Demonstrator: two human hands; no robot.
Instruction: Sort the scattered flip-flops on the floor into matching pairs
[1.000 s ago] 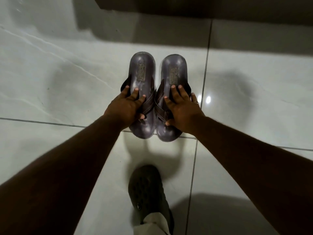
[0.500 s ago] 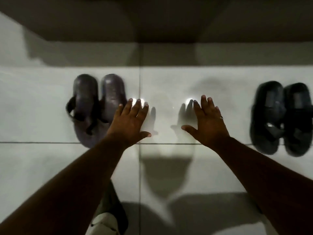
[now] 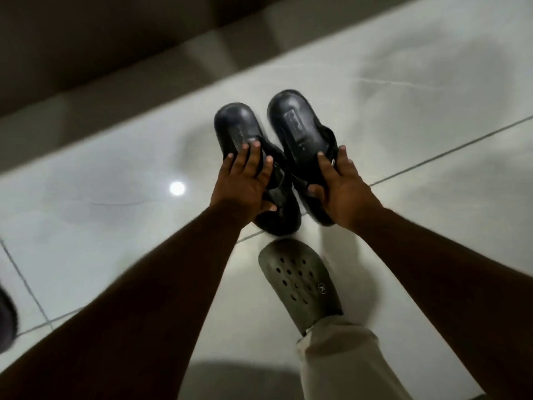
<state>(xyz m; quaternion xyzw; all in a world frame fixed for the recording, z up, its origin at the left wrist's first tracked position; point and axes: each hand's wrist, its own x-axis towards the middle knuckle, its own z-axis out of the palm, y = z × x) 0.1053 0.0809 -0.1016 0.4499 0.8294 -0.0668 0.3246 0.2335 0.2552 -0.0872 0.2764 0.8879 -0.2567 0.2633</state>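
A pale, glossy tiled floor [image 3: 101, 226] fills the view, crossed by thin dark grout lines and backed by a dim skirting and wall along the far edge; a small round light glare [image 3: 177, 188] sits on the tile just to the left of the black flip-flops. Those two flip-flops lie side by side on the floor, heels pointing away from the person, the left flip-flop [image 3: 239, 125] a little nearer than the right flip-flop [image 3: 294, 119], with a narrow gap between them at the heels and their strap ends close together. The left hand [image 3: 243, 183] is laid over the strap area of the left flip-flop, fingers spread flat on top and thumb tucked at its inner edge. The right hand [image 3: 341, 186] curls over the right flip-flop, thumb on the inner side and fingers along the outer edge, gripping it. Both hands cover the straps and toe ends, so those parts are largely hidden. Just near of the flip-flops, between the two forearms, stands the person's own foot in a grey perforated clog [image 3: 300, 281], with a light trouser leg [image 3: 346, 362] above it. Far to the left of the flip-flops, a dark rounded object [image 3: 5, 319] is cut off by the picture edge and too blurred to identify.
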